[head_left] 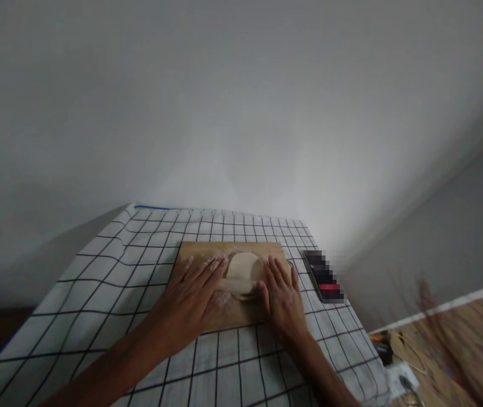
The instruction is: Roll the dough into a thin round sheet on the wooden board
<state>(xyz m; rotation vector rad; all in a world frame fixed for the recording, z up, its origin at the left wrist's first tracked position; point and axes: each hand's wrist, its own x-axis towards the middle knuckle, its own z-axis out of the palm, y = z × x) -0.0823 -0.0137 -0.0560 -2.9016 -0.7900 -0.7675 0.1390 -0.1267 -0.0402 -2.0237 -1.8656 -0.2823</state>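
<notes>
A rolling pin [239, 286] lies crosswise over a flat round of pale dough [245, 265] on a floured wooden board [224, 247]. My left hand [190, 294] rests palm down over the pin's left end, its floury fingers stretched forward and apart. Over the right end lies my right hand [281, 299], also palm down, with the fingers extended and the thumb beside the pin. Both hands cover the pin's ends; its middle shows between them. Part of the dough shows beyond the pin and a small edge on the near side.
A white cloth with a dark grid [110, 299] covers the table. Right of the board lies a dark, partly pixelated phone-like device [324, 277]. A pale wall [241, 113] stands behind the table. On the floor at the lower right are a white power strip [402, 379] and cords.
</notes>
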